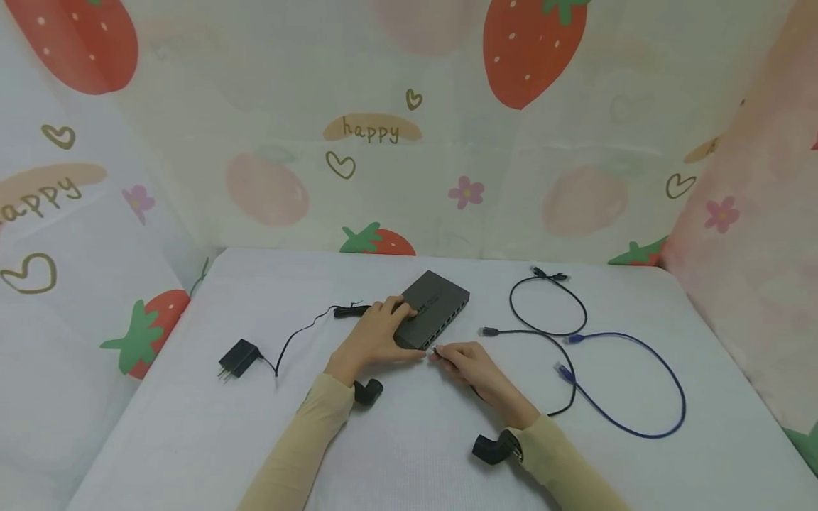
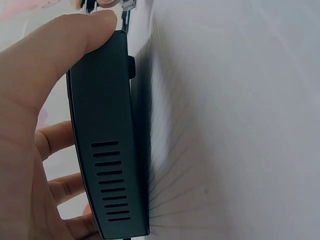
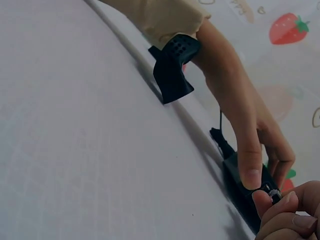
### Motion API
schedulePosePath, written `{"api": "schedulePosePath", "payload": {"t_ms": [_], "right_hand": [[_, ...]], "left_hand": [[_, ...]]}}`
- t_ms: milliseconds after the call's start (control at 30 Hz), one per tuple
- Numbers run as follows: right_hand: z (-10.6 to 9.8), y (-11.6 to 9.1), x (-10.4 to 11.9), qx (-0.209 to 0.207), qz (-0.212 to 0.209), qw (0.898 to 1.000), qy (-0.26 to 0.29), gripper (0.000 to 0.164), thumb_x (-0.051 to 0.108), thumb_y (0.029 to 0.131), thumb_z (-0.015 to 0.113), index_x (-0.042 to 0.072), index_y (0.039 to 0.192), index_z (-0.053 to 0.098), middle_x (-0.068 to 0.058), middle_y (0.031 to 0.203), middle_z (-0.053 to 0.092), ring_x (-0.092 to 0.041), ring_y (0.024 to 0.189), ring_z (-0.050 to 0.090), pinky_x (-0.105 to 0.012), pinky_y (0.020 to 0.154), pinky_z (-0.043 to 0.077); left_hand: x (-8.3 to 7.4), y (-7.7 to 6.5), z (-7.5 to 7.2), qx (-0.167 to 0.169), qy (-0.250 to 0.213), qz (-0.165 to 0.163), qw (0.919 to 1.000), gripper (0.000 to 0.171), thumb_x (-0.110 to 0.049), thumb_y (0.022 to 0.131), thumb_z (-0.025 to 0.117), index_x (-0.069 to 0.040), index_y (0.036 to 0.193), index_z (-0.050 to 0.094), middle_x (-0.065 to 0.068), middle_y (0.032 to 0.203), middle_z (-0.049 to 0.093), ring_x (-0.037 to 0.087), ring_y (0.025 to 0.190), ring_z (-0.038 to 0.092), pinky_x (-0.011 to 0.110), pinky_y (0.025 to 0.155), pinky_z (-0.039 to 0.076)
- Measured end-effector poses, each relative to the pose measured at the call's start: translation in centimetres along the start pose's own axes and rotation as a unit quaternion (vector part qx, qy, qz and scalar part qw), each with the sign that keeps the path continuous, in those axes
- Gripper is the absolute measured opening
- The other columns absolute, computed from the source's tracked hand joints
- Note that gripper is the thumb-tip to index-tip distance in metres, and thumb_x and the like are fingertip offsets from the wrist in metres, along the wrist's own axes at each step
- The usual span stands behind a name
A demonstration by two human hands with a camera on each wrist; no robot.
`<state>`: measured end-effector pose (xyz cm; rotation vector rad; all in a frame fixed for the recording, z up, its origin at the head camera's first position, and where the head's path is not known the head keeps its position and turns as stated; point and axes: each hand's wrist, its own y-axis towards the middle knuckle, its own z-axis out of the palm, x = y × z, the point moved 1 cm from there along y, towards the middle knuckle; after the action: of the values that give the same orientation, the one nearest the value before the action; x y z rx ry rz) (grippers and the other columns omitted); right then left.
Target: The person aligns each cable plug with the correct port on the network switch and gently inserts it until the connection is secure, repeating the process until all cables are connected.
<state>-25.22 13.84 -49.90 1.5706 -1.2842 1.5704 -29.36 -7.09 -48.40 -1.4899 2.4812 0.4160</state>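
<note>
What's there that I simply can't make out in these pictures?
- Lettering on the black box: head view, too small to read.
- Part of the black cable: head view, hidden by the right hand and wrist.
- Whether the plug is seated: right wrist view, right hand partly covers it.
- Rest of that hand: right wrist view, cut off by the edge.

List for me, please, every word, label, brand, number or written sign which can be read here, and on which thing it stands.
"happy": on the central tan patch of the back cloth.
"appy": on the left cloth, cut by the picture's left edge.
Black box: lettering on its top, too small to read.
Right-hand tan patch: not readable.
Power adapter: no text visible.
</note>
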Motion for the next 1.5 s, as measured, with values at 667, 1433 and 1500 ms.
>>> {"api": "schedulePosePath", "payload": {"t_ms": [667,1433,1500], "right_hand": [[0.5,1.0,0.2,0.011,-0.001,1.000,-0.003,0.036,0.024,0.097,0.049,-0.008,0.095,0.065,0.003,0.060,0.047,-0.006,0.047,0.032,-0.017,0.042,0.028],[0.9,1.2,0.8,0.019,0.024,0.999,0.013,0.035,0.023,0.097,0.050,-0.009,0.097,0.063,0.002,0.066,0.051,-0.004,0.050,0.040,-0.015,0.044,0.036],[1.0,1.2,0.8,0.021,0.020,1.000,0.007,0.035,0.023,0.097,0.049,-0.009,0.097,0.063,0.002,0.065,0.051,-0.004,0.050,0.041,-0.015,0.044,0.037]], "left_hand": [[0.0,-0.1,0.1,-0.006,0.004,0.002,1.0000,0.076,-0.071,0.066,0.065,-0.024,0.124,0.050,0.009,0.141,0.037,0.034,0.115,0.048,0.045,0.099,0.040],[-0.3,0.0,-0.2,0.010,-0.013,0.016,0.9998,0.075,-0.065,0.069,0.067,-0.016,0.123,0.048,0.011,0.138,0.040,0.040,0.129,0.036,0.052,0.113,0.016],[-0.3,0.0,-0.3,0.010,-0.009,0.017,0.9998,0.075,-0.064,0.070,0.068,-0.016,0.123,0.049,0.012,0.138,0.040,0.041,0.128,0.036,0.052,0.113,0.016]]}}
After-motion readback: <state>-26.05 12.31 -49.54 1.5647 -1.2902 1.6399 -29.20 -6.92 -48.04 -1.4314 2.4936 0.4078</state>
